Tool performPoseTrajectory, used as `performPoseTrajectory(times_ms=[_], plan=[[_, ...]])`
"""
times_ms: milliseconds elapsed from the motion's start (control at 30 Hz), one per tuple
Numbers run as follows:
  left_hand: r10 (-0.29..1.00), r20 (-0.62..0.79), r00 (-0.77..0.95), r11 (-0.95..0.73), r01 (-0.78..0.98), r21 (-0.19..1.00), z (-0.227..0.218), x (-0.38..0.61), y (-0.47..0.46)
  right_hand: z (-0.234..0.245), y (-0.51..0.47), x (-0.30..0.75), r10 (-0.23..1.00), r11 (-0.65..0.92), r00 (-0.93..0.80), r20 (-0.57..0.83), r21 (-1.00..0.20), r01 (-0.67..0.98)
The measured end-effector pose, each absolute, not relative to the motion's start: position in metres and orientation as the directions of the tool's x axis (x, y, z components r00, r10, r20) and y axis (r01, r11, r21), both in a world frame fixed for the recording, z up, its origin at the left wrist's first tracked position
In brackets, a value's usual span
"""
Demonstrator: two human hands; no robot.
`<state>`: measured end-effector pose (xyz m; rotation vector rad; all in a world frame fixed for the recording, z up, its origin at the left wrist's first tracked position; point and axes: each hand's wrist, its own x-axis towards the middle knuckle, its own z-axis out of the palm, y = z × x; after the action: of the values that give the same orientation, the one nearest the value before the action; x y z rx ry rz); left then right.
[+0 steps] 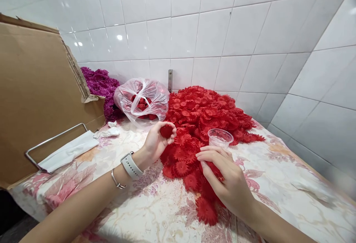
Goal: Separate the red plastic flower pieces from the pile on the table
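Note:
My left hand (155, 143), wearing a pale watch and a bracelet, curls its fingers around a dark red round piece (166, 131), perhaps a rolled fabric flower; its details are too small to tell. My right hand (222, 172) hovers over the front of a heap of red fabric flower pieces (203, 109), fingers stretched out and nothing visible in them. Just beyond its knuckles stands a clear plastic cup (220, 137), partly hidden by the hand. A loose red flower piece (206, 210) lies on the cloth nearest me.
At the back, a clear plastic bag (141, 102) contains red pieces, beside a purple flower pile (97, 87). A cardboard box (41, 98) stands left, near a metal wire frame (57, 137) and white paper (69, 150). The flowered tablecloth (155, 213) meets tiled walls.

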<state>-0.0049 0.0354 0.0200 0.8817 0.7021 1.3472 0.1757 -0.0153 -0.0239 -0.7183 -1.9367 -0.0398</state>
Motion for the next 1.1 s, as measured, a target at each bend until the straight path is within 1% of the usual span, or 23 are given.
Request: performPoseTrajectory(times_ms=[167, 300, 467, 567, 800, 900, 1100], plan=[[0.996, 0.08, 0.04, -0.043, -0.566, 0.823, 0.016, -0.002, 0.045, -0.024, -0.015, 0.176, 0.481, 0.815, -0.298, 0.825, -0.295, 0.498], [0.992, 0.106, 0.069, -0.051, -0.548, 0.835, 0.014, -0.001, 0.043, -0.022, -0.017, 0.175, 0.482, 0.809, -0.287, 0.828, -0.295, 0.509], [0.98, 0.094, 0.175, -0.004, -0.455, 0.891, 0.016, -0.004, 0.038, -0.019, -0.017, 0.175, 0.489, 0.804, -0.279, 0.827, -0.302, 0.512], [0.98, 0.078, 0.185, 0.013, -0.447, 0.894, 0.016, -0.005, 0.038, -0.019, -0.017, 0.175, 0.487, 0.805, -0.272, 0.83, -0.306, 0.509], [0.969, -0.038, 0.245, 0.146, -0.442, 0.885, 0.017, -0.01, 0.038, -0.02, -0.016, 0.175, 0.497, 0.806, -0.277, 0.822, -0.319, 0.498], [0.968, -0.062, 0.243, 0.17, -0.455, 0.874, 0.018, -0.012, 0.038, -0.02, -0.016, 0.176, 0.489, 0.808, -0.281, 0.826, -0.309, 0.501], [0.982, 0.011, 0.187, 0.097, -0.558, 0.824, 0.025, -0.01, 0.041, -0.019, -0.016, 0.176, 0.49, 0.803, -0.274, 0.827, -0.307, 0.51]])
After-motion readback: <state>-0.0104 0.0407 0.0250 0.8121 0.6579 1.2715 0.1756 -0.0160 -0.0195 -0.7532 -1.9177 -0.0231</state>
